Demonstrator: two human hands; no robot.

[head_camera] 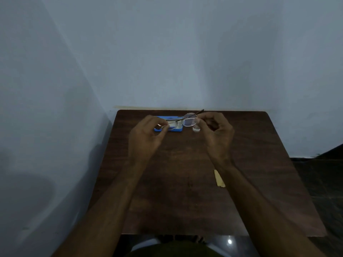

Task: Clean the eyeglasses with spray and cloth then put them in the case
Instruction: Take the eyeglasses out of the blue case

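Thin-metal eyeglasses (189,121) held above the blue case (178,129), far side of tabletop (176,182), long axis L-R, R end tilted up; your left hand (146,138) & right hand (217,134) pinch opposite ends w/ curled fingers.

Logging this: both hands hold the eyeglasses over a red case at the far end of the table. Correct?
No: the head view shows the case is blue, not red. Otherwise right: left hand and right hand hold the eyeglasses over it at the far end of the table.
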